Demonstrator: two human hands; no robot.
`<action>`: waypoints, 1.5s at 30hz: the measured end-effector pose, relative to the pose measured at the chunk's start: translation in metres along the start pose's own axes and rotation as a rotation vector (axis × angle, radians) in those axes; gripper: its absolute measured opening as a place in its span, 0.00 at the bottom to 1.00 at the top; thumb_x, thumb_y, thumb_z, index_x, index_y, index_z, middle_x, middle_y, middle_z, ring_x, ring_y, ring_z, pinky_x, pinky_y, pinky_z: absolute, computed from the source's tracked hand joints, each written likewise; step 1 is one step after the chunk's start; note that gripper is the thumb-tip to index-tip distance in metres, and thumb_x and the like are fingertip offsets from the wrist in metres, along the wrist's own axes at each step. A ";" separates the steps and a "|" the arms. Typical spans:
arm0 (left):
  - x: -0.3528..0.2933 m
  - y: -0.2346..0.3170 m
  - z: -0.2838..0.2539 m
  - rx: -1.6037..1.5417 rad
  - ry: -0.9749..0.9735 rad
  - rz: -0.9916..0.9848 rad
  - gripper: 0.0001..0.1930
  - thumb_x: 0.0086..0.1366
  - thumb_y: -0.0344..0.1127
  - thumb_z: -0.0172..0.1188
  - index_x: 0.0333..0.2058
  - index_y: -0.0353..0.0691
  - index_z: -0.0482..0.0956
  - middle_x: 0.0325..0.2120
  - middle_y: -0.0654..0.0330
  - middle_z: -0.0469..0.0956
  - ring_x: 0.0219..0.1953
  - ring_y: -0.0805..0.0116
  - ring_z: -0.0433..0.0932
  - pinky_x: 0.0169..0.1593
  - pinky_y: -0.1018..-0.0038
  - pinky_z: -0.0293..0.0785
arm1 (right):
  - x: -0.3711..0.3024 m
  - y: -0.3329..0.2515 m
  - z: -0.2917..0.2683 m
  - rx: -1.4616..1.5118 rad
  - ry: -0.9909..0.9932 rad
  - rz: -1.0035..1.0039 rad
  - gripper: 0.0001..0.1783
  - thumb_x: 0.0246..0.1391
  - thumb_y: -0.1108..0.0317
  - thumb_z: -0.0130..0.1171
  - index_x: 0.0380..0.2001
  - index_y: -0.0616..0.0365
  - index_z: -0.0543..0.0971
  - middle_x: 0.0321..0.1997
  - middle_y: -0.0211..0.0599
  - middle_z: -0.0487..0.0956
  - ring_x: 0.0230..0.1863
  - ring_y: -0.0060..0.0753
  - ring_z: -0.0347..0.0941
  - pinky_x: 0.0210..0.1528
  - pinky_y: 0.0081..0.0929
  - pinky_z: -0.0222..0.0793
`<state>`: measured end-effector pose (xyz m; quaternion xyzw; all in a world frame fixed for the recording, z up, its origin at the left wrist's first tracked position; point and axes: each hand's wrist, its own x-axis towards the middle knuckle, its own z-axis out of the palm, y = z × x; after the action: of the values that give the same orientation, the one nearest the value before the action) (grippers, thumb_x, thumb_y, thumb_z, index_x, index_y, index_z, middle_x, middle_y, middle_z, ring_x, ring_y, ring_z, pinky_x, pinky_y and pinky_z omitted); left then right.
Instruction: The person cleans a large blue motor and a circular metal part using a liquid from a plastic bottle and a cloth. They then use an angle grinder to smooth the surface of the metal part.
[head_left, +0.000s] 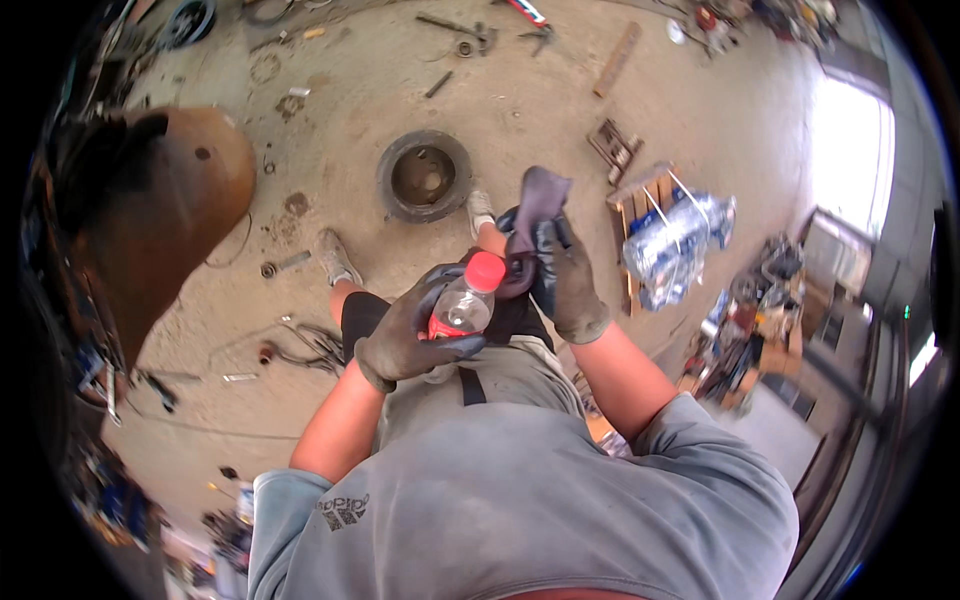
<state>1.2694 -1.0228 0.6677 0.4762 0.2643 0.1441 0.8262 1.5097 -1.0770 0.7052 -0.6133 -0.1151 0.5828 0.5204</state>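
White light is pouring through a tall opening [850, 150] in the grey wall [914, 150] at right, and a pale sheen is spreading across the nearby dusty, stained brown floor [740, 110].

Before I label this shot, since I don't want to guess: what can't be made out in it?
In the head view:
- Bottle: much of its lower part, hidden by the left hand.
- Dark piece by the right hand: blurred, material unclear.
- Rusty metal shape: its far left side, lost in the dark at the picture's edge.
- Cluttered heap at right: most pieces too small to name.
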 end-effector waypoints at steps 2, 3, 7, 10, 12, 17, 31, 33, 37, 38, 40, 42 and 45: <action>0.030 -0.038 0.012 0.009 0.123 0.068 0.43 0.54 0.32 0.82 0.67 0.35 0.70 0.61 0.54 0.75 0.62 0.61 0.76 0.66 0.65 0.72 | 0.039 0.019 -0.023 -0.032 -0.052 0.154 0.23 0.80 0.64 0.48 0.71 0.62 0.68 0.51 0.29 0.79 0.49 0.25 0.75 0.56 0.30 0.75; 0.041 -0.059 0.019 0.020 0.192 0.096 0.43 0.54 0.32 0.82 0.67 0.34 0.70 0.61 0.54 0.75 0.62 0.60 0.76 0.66 0.64 0.72 | 0.055 0.026 -0.022 0.070 -0.044 0.256 0.24 0.80 0.63 0.49 0.72 0.61 0.68 0.50 0.29 0.79 0.50 0.24 0.75 0.56 0.30 0.75; 0.074 -0.143 0.060 -0.239 0.517 -0.039 0.42 0.55 0.29 0.80 0.67 0.33 0.69 0.63 0.52 0.73 0.64 0.59 0.75 0.68 0.61 0.71 | 0.134 0.079 -0.095 0.346 -0.220 0.398 0.18 0.80 0.60 0.47 0.62 0.61 0.73 0.47 0.34 0.78 0.48 0.30 0.76 0.53 0.31 0.75; 0.097 -0.199 0.094 -0.414 0.636 -0.028 0.44 0.56 0.28 0.78 0.70 0.33 0.67 0.63 0.54 0.74 0.63 0.61 0.76 0.68 0.62 0.71 | 0.165 0.084 -0.116 0.528 -0.051 0.554 0.17 0.79 0.57 0.49 0.52 0.61 0.76 0.39 0.34 0.77 0.37 0.28 0.73 0.44 0.29 0.72; 0.116 -0.218 0.098 -0.554 0.587 0.035 0.45 0.56 0.28 0.76 0.72 0.33 0.65 0.61 0.56 0.76 0.61 0.63 0.78 0.67 0.62 0.73 | 0.180 0.100 -0.149 0.695 -0.093 0.684 0.17 0.79 0.58 0.49 0.55 0.61 0.75 0.40 0.33 0.77 0.35 0.27 0.71 0.43 0.29 0.72; 0.133 -0.284 0.097 -0.807 0.473 0.074 0.48 0.52 0.27 0.77 0.72 0.33 0.64 0.60 0.54 0.78 0.61 0.60 0.78 0.67 0.60 0.72 | 0.188 0.152 -0.188 0.682 -0.020 0.759 0.19 0.79 0.63 0.49 0.64 0.63 0.71 0.44 0.37 0.79 0.38 0.29 0.74 0.45 0.29 0.74; 0.150 -0.497 0.051 -0.297 0.657 0.116 0.41 0.50 0.28 0.80 0.64 0.35 0.72 0.63 0.47 0.74 0.63 0.54 0.77 0.63 0.59 0.75 | 0.307 0.393 -0.240 -0.527 -0.889 0.591 0.26 0.78 0.58 0.49 0.71 0.58 0.67 0.62 0.38 0.81 0.59 0.33 0.78 0.60 0.32 0.76; 0.147 -0.501 0.029 -0.090 0.596 0.156 0.44 0.49 0.26 0.80 0.66 0.35 0.70 0.67 0.46 0.70 0.67 0.52 0.74 0.63 0.59 0.75 | 0.339 0.405 -0.242 -0.696 -1.005 0.485 0.26 0.78 0.58 0.48 0.71 0.60 0.68 0.62 0.40 0.81 0.60 0.36 0.78 0.61 0.35 0.77; 0.143 -0.545 0.009 -0.345 0.690 0.067 0.50 0.50 0.24 0.76 0.73 0.34 0.63 0.65 0.51 0.72 0.64 0.62 0.76 0.67 0.62 0.72 | 0.381 0.450 -0.272 0.368 -0.697 1.093 0.24 0.78 0.57 0.47 0.66 0.63 0.71 0.43 0.41 0.80 0.31 0.28 0.75 0.30 0.25 0.75; 0.150 -0.556 0.004 -0.354 0.654 0.053 0.49 0.51 0.25 0.75 0.73 0.34 0.64 0.64 0.53 0.73 0.63 0.63 0.76 0.67 0.63 0.72 | 0.389 0.455 -0.278 0.628 -0.694 1.213 0.24 0.79 0.57 0.47 0.65 0.64 0.71 0.40 0.41 0.79 0.25 0.25 0.72 0.24 0.23 0.72; 0.165 -0.575 -0.004 -0.358 0.580 0.036 0.47 0.53 0.25 0.73 0.73 0.34 0.64 0.61 0.57 0.75 0.60 0.67 0.77 0.66 0.65 0.72 | 0.395 0.455 -0.273 0.617 -0.687 1.151 0.25 0.79 0.55 0.46 0.65 0.65 0.70 0.40 0.40 0.79 0.20 0.19 0.66 0.18 0.19 0.64; 0.179 -0.579 -0.008 -0.393 0.534 0.056 0.40 0.58 0.25 0.72 0.70 0.36 0.68 0.57 0.62 0.77 0.58 0.69 0.77 0.64 0.66 0.73 | 0.403 0.456 -0.278 0.524 -0.915 0.893 0.25 0.79 0.56 0.47 0.66 0.64 0.70 0.44 0.39 0.80 0.27 0.19 0.73 0.27 0.19 0.71; 0.187 -0.600 -0.008 -0.504 0.512 0.003 0.35 0.62 0.27 0.73 0.67 0.38 0.70 0.56 0.62 0.78 0.58 0.69 0.77 0.64 0.66 0.74 | 0.381 0.433 -0.272 -0.070 -0.824 0.202 0.24 0.78 0.58 0.52 0.66 0.63 0.72 0.49 0.35 0.82 0.42 0.19 0.78 0.43 0.19 0.77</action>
<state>1.4097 -1.2283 0.0906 0.2066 0.4181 0.3205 0.8245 1.6470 -1.1164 0.0836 -0.3544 -0.2726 0.8230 0.3503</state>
